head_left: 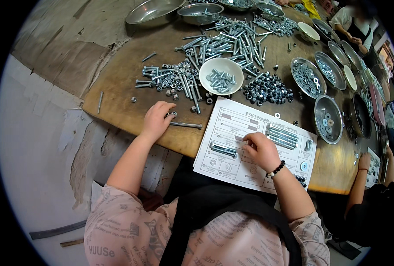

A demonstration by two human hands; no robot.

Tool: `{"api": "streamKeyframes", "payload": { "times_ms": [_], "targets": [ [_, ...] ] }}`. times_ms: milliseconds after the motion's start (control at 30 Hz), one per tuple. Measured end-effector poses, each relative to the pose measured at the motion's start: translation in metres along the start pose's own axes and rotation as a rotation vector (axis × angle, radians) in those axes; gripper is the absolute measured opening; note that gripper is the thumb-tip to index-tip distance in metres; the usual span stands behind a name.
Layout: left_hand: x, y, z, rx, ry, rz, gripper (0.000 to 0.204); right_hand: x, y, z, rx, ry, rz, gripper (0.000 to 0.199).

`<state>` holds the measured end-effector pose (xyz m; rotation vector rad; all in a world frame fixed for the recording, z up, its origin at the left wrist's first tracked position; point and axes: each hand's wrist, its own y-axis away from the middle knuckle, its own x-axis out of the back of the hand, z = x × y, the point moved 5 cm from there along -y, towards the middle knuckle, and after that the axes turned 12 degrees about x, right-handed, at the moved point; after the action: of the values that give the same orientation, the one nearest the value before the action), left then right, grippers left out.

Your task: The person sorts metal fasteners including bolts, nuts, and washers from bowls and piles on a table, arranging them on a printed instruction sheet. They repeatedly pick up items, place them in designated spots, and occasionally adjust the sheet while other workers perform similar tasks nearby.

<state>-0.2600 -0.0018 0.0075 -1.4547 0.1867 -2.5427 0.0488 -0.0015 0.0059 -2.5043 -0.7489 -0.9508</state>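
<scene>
My left hand point(156, 120) is at the table's near edge, fingers curled round a small metal nut point(174, 114). Just beside it lies a long bolt point(186, 126). My right hand point(263, 150), with a beaded bracelet at the wrist, is over a printed sheet point(197, 165); its fingers are bent together, and what they hold, if anything, is hidden. On the sheet, left of that hand, rests a group of bolts point(223, 150). Longer bolts point(282, 136) lie side by side beyond it, with a washer point(304, 166) and dark nuts point(300, 180) at the right edge.
Beyond the sheet stands a white bowl of short bolts point(220, 82), among heaps of long bolts point(237, 42) and dark-ringed nuts point(268, 88). Metal bowls of washers point(328, 126) line the right side. A co-worker's hand point(364, 160) is at the right; another person stands at the far right.
</scene>
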Motion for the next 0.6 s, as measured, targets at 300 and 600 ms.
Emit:
{"api": "streamKeyframes", "payload": {
  "times_ms": [300, 600],
  "targets": [
    [-0.023, -0.019, -0.011, -0.118, -0.037, -0.149, 0.021, -0.045, -0.100, -0.028, 0.237, 0.182, -0.129, 0.018],
    [-0.011, -0.044, -0.027, 0.106, 0.057, 0.052, 0.028, -0.104, -0.157, -0.046, 0.209, 0.430, -0.240, 0.021]
  ]
}}
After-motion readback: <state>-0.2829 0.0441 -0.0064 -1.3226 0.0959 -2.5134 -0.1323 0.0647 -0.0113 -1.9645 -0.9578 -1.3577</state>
